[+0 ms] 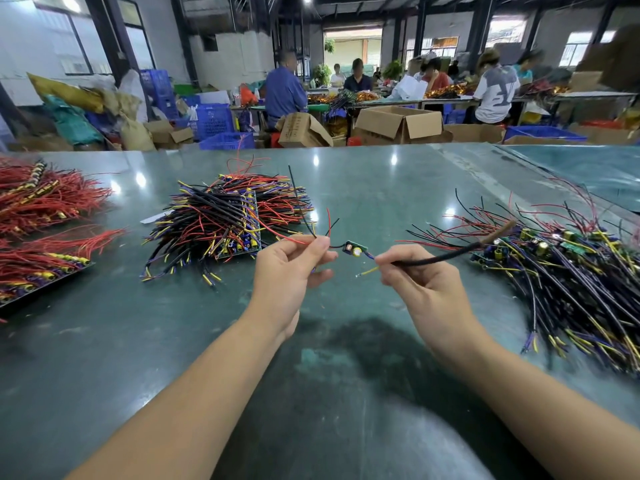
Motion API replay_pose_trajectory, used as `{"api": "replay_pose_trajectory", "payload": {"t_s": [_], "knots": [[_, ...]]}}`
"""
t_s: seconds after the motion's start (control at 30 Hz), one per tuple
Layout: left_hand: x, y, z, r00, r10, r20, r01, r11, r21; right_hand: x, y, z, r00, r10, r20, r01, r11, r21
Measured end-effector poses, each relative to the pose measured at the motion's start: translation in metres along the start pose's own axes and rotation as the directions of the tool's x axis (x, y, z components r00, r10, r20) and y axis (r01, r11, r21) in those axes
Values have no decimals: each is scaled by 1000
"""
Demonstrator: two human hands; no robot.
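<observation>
Left hand [294,268] pinches board [354,250] leads [328,221], right hand [415,282] pinches black sleeve [450,256]. Sleeve not over board yet. Pile [225,220] at 11 o'clock likely pending.

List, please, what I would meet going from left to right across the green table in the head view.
Bundles of red wires → heap of black, red, yellow and purple wires → left hand → small green circuit board with wire leads → right hand, gripping a thin black tube → loose heap of wired green boards.
</observation>
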State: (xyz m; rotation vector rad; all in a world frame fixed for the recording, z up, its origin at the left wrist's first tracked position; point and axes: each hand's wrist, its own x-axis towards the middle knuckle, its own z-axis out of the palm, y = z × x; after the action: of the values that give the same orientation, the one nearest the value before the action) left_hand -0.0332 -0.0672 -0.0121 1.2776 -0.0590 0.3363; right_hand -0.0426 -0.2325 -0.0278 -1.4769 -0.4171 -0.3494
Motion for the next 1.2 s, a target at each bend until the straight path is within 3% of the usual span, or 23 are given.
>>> {"api": "replay_pose_trajectory", "payload": {"t_s": [0.2, 0.43, 0.63, 0.97, 1.1, 1.2], "knots": [[1, 0, -1, 1000, 4, 18, -3, 1000, -19, 1, 0, -7, 988, 148, -30, -147, 988, 42], [4, 3, -2, 991, 41, -130, -45, 999, -31, 1, -5, 0, 993, 114, 25, -116, 988, 102], [10, 6, -9, 973, -54, -225, 8, 980, -199, 0, -6, 1, 968, 203, 150, -224, 964, 140], [25, 11, -26, 931, -73, -359, -79, 917, -392, 6, -8, -5, 933, 348, 92, -355, 849, 390], [31, 6, -32, 923, -64, -379, -88, 924, -372, 6, -8, -4, 929, 361, 75, -359, 840, 406], [34, 0, -33, 902, -34, -430, -59, 978, -201, 2, -6, 0, 938, 332, 98, -344, 865, 365]]}}
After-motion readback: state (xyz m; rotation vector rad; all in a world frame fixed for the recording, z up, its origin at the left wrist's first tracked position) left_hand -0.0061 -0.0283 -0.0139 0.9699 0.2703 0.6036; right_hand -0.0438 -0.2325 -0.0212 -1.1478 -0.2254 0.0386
